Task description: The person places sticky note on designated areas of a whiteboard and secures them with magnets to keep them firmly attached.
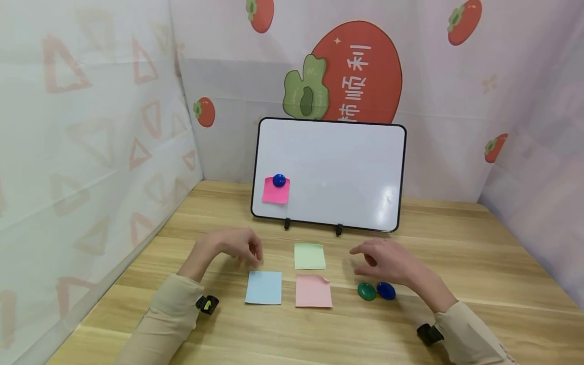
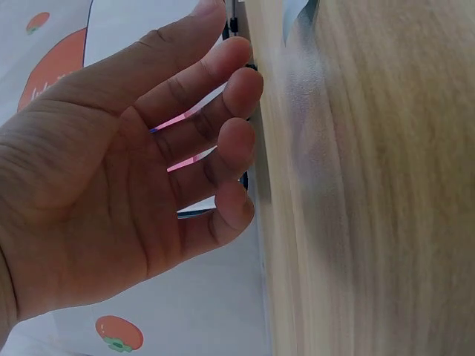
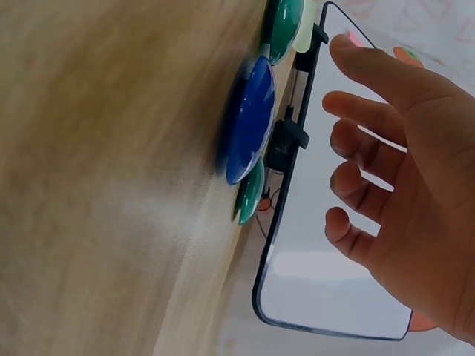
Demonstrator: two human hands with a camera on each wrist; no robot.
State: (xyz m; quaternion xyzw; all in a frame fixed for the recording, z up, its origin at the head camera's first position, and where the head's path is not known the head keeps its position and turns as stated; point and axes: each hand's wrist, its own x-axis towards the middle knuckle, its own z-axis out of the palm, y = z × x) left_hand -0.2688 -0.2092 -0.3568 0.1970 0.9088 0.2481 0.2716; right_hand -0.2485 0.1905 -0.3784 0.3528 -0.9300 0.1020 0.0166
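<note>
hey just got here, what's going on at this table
A person has both hands over the table, holding nothing. The left hand is near a light blue note, and the right hand is near some loose discs, blue and green. A green note and a pale pink note also lie on the table. On the whiteboard behind, one bright pink note sits under a blue disc.

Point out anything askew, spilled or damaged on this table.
The pale pink note looks slightly off: its far right corner curls up instead of lying flat on the table like its near corners. Nothing appears spilled or broken.
</note>
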